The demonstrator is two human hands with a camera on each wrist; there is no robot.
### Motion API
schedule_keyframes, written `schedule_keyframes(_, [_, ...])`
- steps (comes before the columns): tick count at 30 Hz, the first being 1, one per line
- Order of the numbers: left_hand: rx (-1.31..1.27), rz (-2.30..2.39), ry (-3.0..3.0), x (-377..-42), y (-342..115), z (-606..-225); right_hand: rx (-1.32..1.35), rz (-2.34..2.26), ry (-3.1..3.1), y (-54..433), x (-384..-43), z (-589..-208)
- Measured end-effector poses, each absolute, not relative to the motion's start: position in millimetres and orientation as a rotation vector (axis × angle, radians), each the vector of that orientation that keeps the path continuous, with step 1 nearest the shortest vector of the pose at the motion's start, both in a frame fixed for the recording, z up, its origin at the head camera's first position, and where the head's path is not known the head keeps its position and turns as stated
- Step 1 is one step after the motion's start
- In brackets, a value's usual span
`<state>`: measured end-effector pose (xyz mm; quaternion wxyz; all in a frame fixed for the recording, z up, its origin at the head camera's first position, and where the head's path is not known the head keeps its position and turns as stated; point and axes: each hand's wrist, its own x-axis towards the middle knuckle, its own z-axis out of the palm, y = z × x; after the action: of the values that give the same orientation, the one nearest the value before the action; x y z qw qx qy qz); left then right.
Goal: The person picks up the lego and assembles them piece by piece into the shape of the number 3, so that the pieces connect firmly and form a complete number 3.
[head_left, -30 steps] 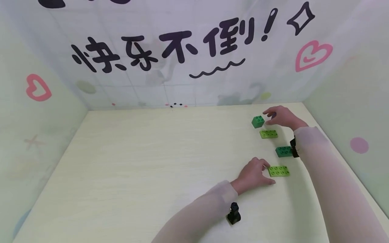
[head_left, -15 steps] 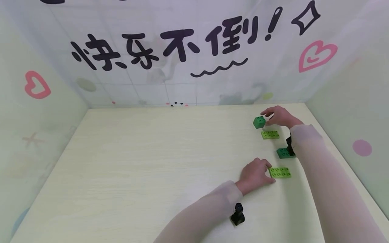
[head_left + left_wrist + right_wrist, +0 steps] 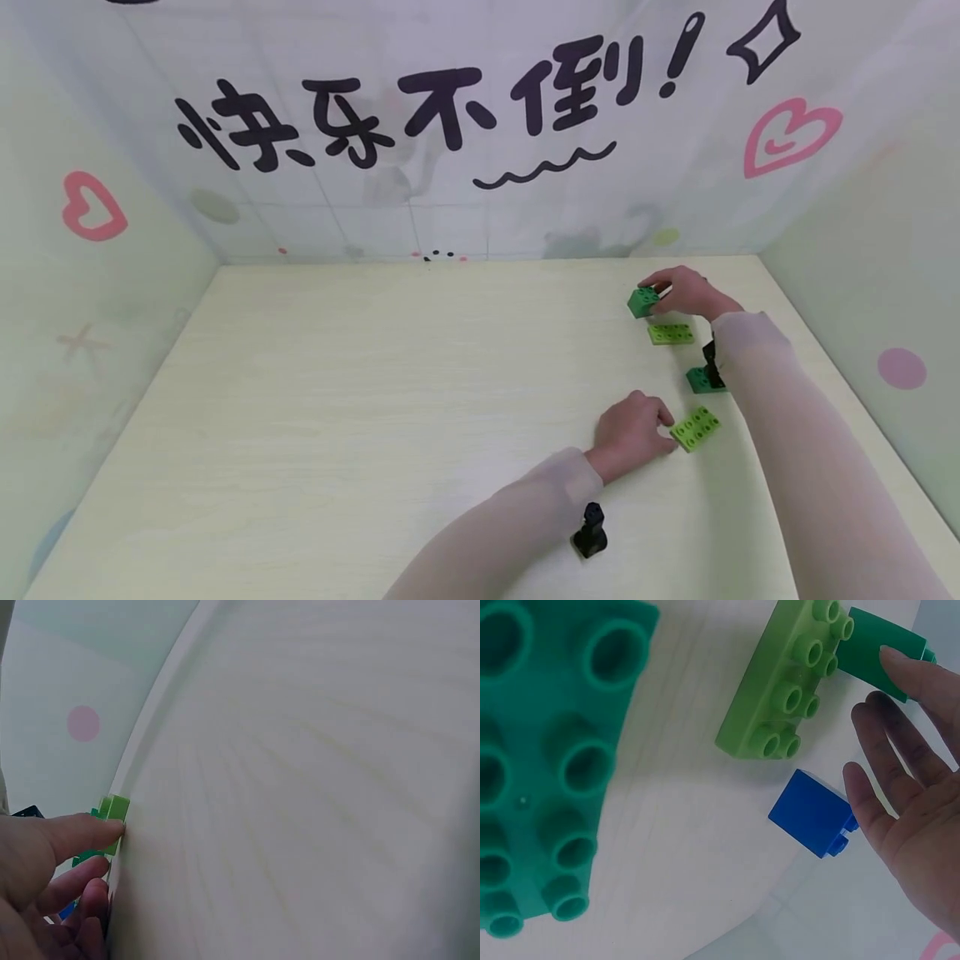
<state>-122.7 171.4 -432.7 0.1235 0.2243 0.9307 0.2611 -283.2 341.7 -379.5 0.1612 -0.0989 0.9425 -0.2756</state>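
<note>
In the head view my left hand (image 3: 630, 433) pinches the left end of a lime green toy building brick (image 3: 696, 429), which lies at a slant. The left wrist view has a finger of that hand against the side of the lime brick (image 3: 115, 811). Farther back, my right hand (image 3: 686, 293) grips a squarish green brick (image 3: 642, 303) between thumb and fingers. The right wrist view shows the thumb on the face of this green brick (image 3: 874, 656), other fingers loosely bent. A blue brick (image 3: 810, 814) sits by those fingers, hidden by the hand in the head view.
A second lime brick (image 3: 671, 334) lies just in front of my right hand. Under the right forearm is a longer dark green brick (image 3: 697, 381), partly covered by a black device (image 3: 711, 367). Another black device (image 3: 590, 533) is below the left sleeve. Printed walls (image 3: 300, 225) enclose the pale table (image 3: 337, 400).
My right hand has moved left onto the squarish green brick and closed round it. My left hand has closed on the near lime brick, which has turned from level to slanted.
</note>
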Motion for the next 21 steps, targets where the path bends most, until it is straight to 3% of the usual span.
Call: schedule_keyframes(21, [0.636, 0.677, 2.805, -118, 181, -439, -0.251, -0.82, 2.674, 338, -280, -380])
